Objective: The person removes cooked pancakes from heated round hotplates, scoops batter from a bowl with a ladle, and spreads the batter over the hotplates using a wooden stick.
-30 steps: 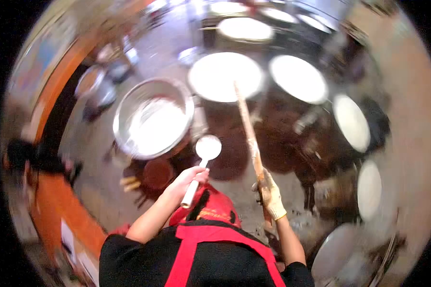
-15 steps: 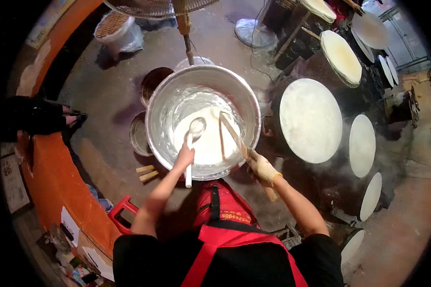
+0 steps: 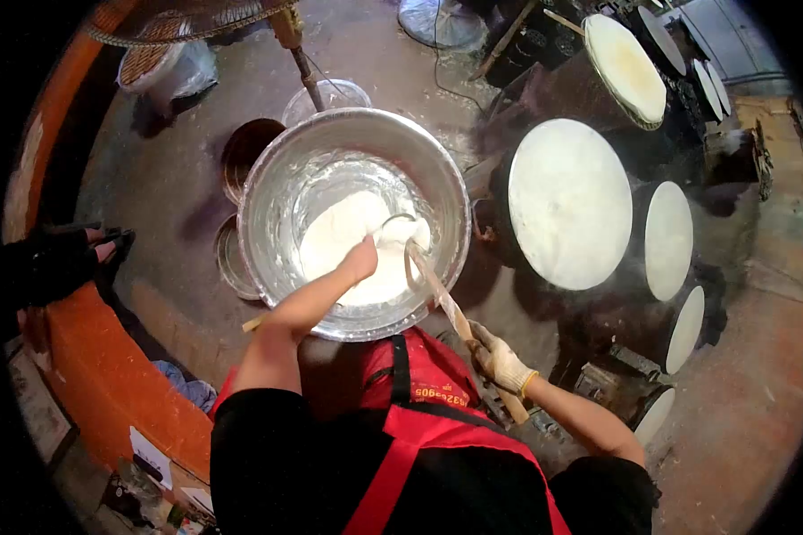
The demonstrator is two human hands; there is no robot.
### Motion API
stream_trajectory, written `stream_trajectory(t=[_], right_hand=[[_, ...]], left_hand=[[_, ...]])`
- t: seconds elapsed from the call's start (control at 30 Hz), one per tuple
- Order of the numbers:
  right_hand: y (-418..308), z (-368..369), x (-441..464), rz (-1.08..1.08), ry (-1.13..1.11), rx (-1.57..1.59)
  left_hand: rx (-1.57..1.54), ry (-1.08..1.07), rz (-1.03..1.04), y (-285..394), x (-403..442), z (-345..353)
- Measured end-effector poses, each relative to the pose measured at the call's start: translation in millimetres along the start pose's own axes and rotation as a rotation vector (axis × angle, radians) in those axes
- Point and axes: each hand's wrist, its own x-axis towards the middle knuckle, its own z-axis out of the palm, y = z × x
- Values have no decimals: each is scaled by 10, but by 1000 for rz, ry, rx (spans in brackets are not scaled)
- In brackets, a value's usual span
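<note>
Liquid, white and creamy, lies in the bottom of a large round silver metal pot in the head view, its inner wall smeared with the same white. The bare left hand reaches over the pot's near rim, fingers curled closed around the handle of a round-bowled ladle; the fist hides the handle. The ladle's bowl sits over the right part of the liquid, white filling it.

The right hand, in a cream knitted glove with a yellow cuff, grips a long pale wooden stick near its lower end, outside the pot. The stick slants across the near right rim, and its far tip meets the ladle's edge in the view; whether they touch, I cannot tell.

Left of the pot, two dark round vessels stand close by, one farther than the other. A shallow pale basin shows just beyond the far rim. To the right, a large round white disc tops a dark stand, with smaller pale discs farther right. A red apron covers the person's front at the near side.
</note>
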Motion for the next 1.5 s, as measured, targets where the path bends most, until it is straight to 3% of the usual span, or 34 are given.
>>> stream_trajectory(t=[0.03, 0.1, 0.17, 0.23, 0.27, 0.3, 0.33, 0.43, 0.47, 0.63, 0.7, 0.8, 0.87, 0.97, 1.03, 1.1, 1.13, 1.17, 1.2, 1.33, 1.37, 1.43, 1.47, 1.5], right_hand=[[100, 18, -72, -31, 1, -71], [224, 8, -160, -86, -15, -200], [214, -27, -332, -130, -54, -313], [-108, -122, -670, -16, -154, -435], [-129, -146, -825, -9, -180, -505], [-91, -155, -927, -7, -204, -581], [67, -107, -1039, -150, -122, -604], [301, -82, -1325, -206, -113, -640], [407, -79, -1418, -287, -77, -665], [783, -64, -1610, -565, 64, -846], [855, -57, -1592, -670, 172, -914], [604, -173, -1577, -875, 422, -961], [373, -308, -1534, -918, 537, -1011], [-93, -454, -1622, -965, 704, -922], [-288, -359, -1564, -903, 808, -896], [-258, -200, -1397, -878, 839, -963], [-227, -133, -1331, -850, 850, -991], [-178, -79, -1343, -806, 837, -992], [-105, -39, -1362, -757, 824, -992], [838, -10, -1586, -611, 936, -884], [1091, 56, -1753, -534, 962, -771], [1838, 265, -1928, -659, 1140, -400], [1979, 375, -2120, -653, 1338, -439], [2124, 491, -2371, -482, 1326, -402]], left_hand=[[-32, -159, -60, 91, -141, -15], [-880, -631, -229, 256, -549, -277], [-1359, -753, -348, 282, -815, 51], [-1835, -838, -459, 274, -1132, 342], [-2027, -885, -412, 340, -1354, 358], [-2220, -925, -351, 424, -1584, 304], [-2305, -931, -302, 512, -1795, 230], [-2459, -581, -212, 796, -2414, 7], [-2524, -571, -160, 841, -2580, -40], [-2358, -78, 44, 1033, -3422, -574], [-2286, -12, 158, 1033, -3720, -927], [-1803, 200, 185, 1100, -4201, -1708], [-1683, 331, 207, 1500, -4681, -2303], [-1529, 312, 249, 1325, -4771, -2887], [-1435, 355, 127, 1237, -4556, -3060], [-1644, 232, -21, 1059, -4196, -3039], [-1882, -37, -40, 831, -3943, -3082], [-1997, -141, -151, 786, -3776, -3088], [-1913, -155, -180, 727, -3605, -3047], [-1661, -250, -155, 875, -3257, -2878], [-1569, -251, -151, 1072, -3309, -2863], [-1382, -259, -164, 1563, -3351, -2755], [-1295, -259, -164, 1897, -3447, -2690], [-1207, -373, -110, 2124, -3438, -2620]])
